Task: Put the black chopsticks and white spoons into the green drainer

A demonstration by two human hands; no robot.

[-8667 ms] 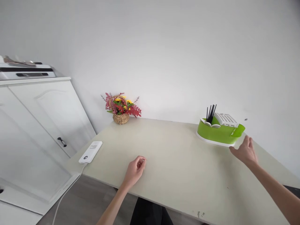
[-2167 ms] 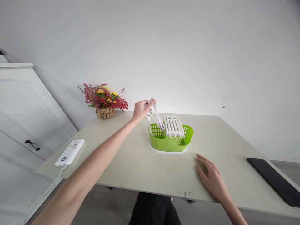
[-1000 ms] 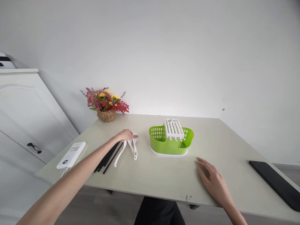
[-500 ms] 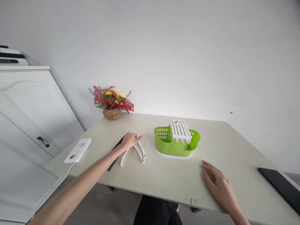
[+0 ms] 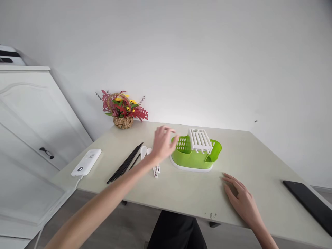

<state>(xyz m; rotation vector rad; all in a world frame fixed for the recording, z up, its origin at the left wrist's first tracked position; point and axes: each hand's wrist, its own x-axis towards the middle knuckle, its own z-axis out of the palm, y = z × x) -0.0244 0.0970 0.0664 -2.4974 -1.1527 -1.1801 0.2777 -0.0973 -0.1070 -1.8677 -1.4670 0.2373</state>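
My left hand point(image 5: 164, 143) hovers over the table beside the left end of a green plastic basket point(image 5: 189, 159). Its fingers are spread and slightly bent, and I see nothing in them. Under and left of that wrist lie white spoons point(image 5: 143, 152), partly covered by the forearm. Several black chopsticks point(image 5: 127, 162) are spread left of the spoons. A white slotted rack point(image 5: 200, 140) with small hooks sits across the top of the basket, which stands on a white base. Resting on the tabletop at the right, my right hand point(image 5: 240, 197) is open and holds nothing.
A wicker basket of artificial flowers point(image 5: 123, 122) stands at the back left. Near the left edge lies a white power bank point(image 5: 86, 162) with a cable. A black phone point(image 5: 308, 204) lies on the right side. A white cabinet point(image 5: 38, 117) borders the table's left.
My left hand has left the spoons and moved right, up to the green basket's left end. The chopsticks and spoon bowls are uncovered. My right hand stays in place.
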